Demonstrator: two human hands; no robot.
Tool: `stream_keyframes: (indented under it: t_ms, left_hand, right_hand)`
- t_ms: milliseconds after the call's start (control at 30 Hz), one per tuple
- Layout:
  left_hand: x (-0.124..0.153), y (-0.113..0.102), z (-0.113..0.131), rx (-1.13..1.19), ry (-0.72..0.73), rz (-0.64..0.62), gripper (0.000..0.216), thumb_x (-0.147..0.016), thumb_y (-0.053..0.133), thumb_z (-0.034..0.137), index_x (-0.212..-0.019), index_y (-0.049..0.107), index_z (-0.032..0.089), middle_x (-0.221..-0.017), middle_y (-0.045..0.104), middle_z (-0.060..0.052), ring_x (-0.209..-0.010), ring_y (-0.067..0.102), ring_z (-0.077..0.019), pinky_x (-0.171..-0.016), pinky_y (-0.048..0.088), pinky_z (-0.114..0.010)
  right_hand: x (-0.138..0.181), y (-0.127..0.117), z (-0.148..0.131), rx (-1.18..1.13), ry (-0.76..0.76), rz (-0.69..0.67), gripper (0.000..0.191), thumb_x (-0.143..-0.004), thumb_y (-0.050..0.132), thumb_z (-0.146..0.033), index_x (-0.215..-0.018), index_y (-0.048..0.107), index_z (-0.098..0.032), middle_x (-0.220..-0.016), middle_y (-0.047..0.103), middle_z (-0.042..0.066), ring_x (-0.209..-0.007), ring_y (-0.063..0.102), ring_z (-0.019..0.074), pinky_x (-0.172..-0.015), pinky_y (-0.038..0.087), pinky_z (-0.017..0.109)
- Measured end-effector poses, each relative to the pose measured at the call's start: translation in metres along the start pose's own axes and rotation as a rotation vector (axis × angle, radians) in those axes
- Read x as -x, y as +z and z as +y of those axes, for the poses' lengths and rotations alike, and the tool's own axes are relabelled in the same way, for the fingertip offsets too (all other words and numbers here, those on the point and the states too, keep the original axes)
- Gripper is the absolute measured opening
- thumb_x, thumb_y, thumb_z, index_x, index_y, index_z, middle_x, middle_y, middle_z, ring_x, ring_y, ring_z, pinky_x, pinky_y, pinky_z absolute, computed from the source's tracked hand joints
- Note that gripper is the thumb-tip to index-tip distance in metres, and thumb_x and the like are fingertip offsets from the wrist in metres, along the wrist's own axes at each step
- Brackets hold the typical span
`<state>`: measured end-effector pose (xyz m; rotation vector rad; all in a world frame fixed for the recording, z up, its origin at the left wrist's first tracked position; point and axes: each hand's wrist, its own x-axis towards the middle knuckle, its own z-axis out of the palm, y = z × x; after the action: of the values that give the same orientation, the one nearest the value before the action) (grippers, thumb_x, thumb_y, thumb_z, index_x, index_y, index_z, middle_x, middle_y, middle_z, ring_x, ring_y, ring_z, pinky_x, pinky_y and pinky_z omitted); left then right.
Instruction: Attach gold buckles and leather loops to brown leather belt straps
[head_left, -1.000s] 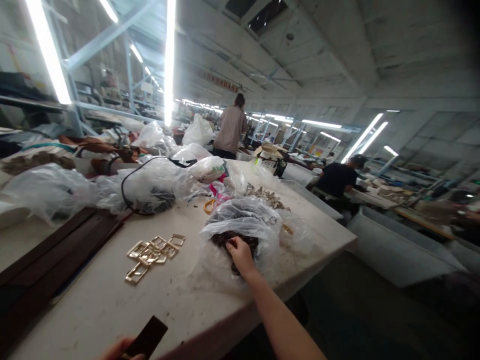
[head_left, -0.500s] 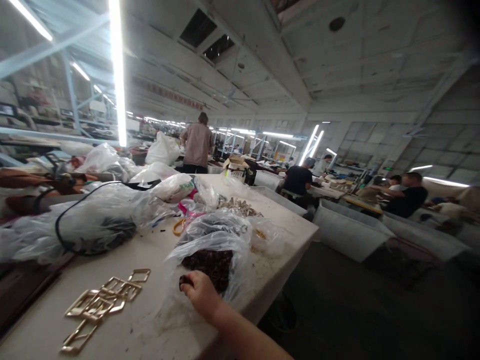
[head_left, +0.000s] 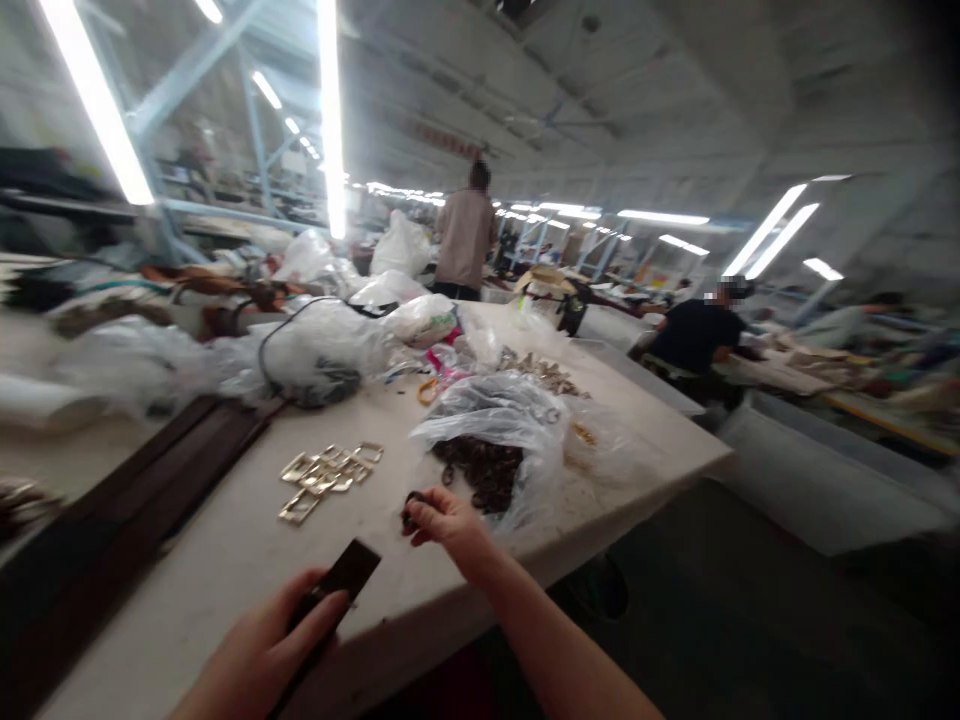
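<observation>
My left hand [head_left: 259,645] is closed round a dark brown strap [head_left: 354,572] that looks like leather, its squared end sticking out past the thumb. My right hand [head_left: 454,525] pinches a small dark brown loop [head_left: 409,510] between thumb and fingers, just above the table. Beside it lies an open clear plastic bag [head_left: 544,440] full of similar dark brown loops [head_left: 487,475]. A loose pile of gold-coloured rectangular buckles [head_left: 330,470] rests on the table to the left of my right hand.
Long dark brown strips [head_left: 142,520] lie along the left of the pale table [head_left: 645,470]. Stuffed plastic bags [head_left: 330,345], a yellow ring [head_left: 427,391] and small metal parts [head_left: 544,372] sit farther back. People work beyond, near a grey bin [head_left: 832,480].
My left hand has come into view with the strap. My right hand has drawn away from the bag with the small loop. The view has swung left, shifting everything rightward.
</observation>
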<state>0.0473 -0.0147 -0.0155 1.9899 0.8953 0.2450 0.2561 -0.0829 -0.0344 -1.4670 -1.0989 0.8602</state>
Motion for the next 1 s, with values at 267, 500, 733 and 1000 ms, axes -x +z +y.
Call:
stream_keyframes:
  t_ms: [267, 500, 733, 1000]
  left_hand:
    - [0.015, -0.001, 0.026, 0.182, -0.048, 0.109, 0.030, -0.081, 0.044, 0.041, -0.093, 0.055, 0.016, -0.066, 0.062, -0.001, -0.058, 0.058, -0.0150, -0.053, 0.041, -0.023]
    - [0.018, 0.006, 0.017, 0.088, -0.065, 0.094, 0.031, -0.080, 0.045, 0.043, -0.093, 0.056, 0.017, -0.065, 0.063, 0.000, -0.057, 0.056, -0.0146, -0.052, 0.036, -0.022]
    - [0.017, 0.012, 0.010, 0.001, -0.047, 0.018, 0.030, -0.079, 0.047, 0.045, -0.085, 0.059, 0.018, -0.067, 0.062, 0.001, -0.059, 0.054, -0.0144, -0.052, 0.034, -0.023]
    - [0.025, 0.008, 0.008, 0.268, -0.026, 0.060, 0.041, -0.076, 0.049, 0.024, -0.116, 0.041, 0.017, -0.082, 0.066, 0.000, -0.066, 0.057, -0.0133, -0.059, 0.041, -0.022]
  right_hand:
    - [0.020, 0.037, -0.002, -0.559, 0.237, -0.148, 0.030, -0.066, 0.068, -0.040, -0.080, 0.055, -0.018, -0.069, 0.059, 0.000, -0.061, 0.058, 0.0126, -0.054, 0.044, 0.024]
    - [0.022, 0.044, -0.001, -0.371, 0.103, 0.007, 0.027, -0.074, 0.059, -0.045, -0.074, 0.057, -0.017, -0.065, 0.057, -0.001, -0.058, 0.051, 0.0104, -0.055, 0.042, 0.024]
    - [0.027, 0.052, 0.001, -0.289, 0.052, 0.027, 0.022, -0.072, 0.063, -0.038, -0.083, 0.058, -0.019, -0.070, 0.059, -0.002, -0.065, 0.054, 0.0118, -0.062, 0.044, 0.025]
    - [0.032, 0.061, 0.000, -0.314, 0.193, -0.085, 0.029, -0.069, 0.065, -0.040, -0.087, 0.062, -0.017, -0.074, 0.063, 0.001, -0.061, 0.052, 0.0120, -0.056, 0.040, 0.024]
